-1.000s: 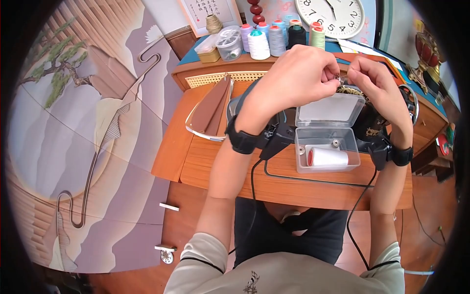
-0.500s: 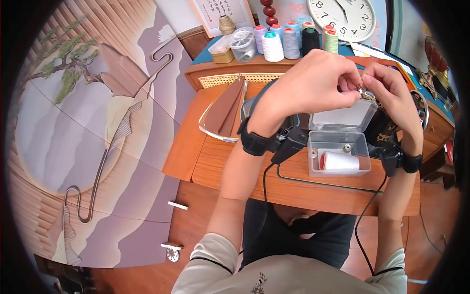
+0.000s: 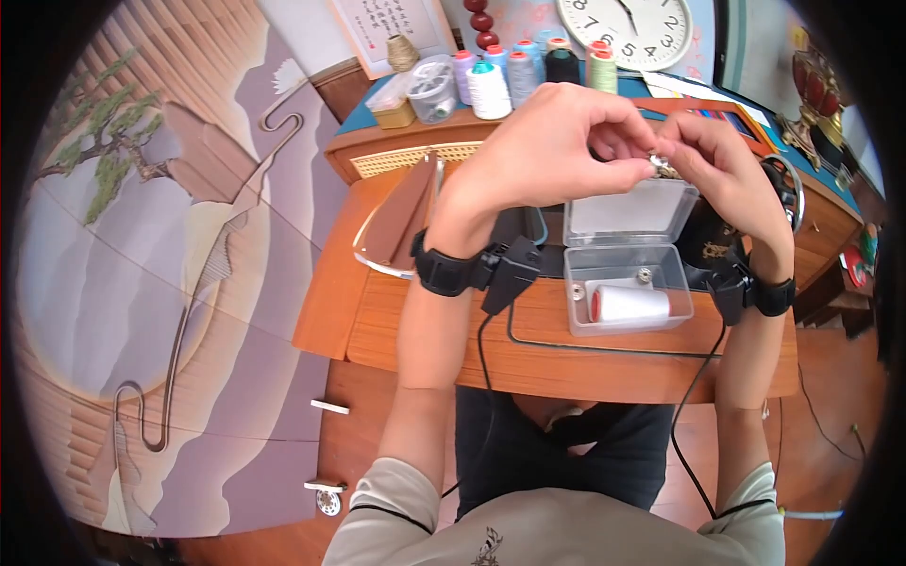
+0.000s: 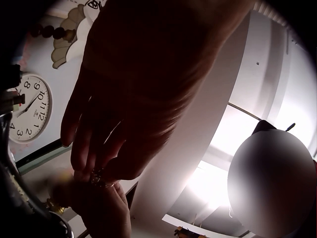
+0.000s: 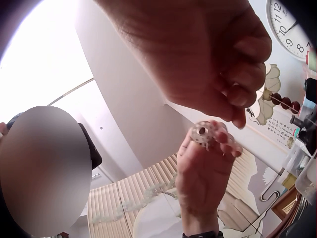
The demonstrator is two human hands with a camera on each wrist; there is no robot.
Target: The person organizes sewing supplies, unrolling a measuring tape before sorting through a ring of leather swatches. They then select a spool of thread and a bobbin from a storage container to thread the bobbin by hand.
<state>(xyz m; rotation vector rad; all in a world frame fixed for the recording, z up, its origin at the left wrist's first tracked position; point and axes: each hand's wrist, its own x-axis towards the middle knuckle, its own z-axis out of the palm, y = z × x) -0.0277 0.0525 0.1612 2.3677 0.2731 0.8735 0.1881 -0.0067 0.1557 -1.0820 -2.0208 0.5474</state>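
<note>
My left hand (image 3: 557, 146) pinches a small silver bobbin (image 3: 659, 162) with holes in its face between thumb and fingertips. Bent towards it from the other side is my right hand (image 3: 727, 170), its thumb and forefinger close together right at the bobbin. I cannot tell whether those fingers hold a thread. From the right wrist, the bobbin (image 5: 202, 132) shows its round face and centre hole. Below the hands stands a clear plastic box (image 3: 628, 330) with its lid (image 3: 623, 222) raised. Inside lie a white thread spool (image 3: 632, 304) and metal bobbins (image 3: 645, 274).
A black sewing machine (image 3: 710, 238), partly hidden, stands behind the right wrist. Several thread cones (image 3: 489, 91) and a clear tub (image 3: 432, 90) line the back shelf under a wall clock (image 3: 628, 33). A brown fan-shaped thing (image 3: 406, 212) lies at left on the wooden table (image 3: 425, 349).
The head view swings right and then back left. Both hands stay together above the box, and the bobbin stays between the left fingertips.
</note>
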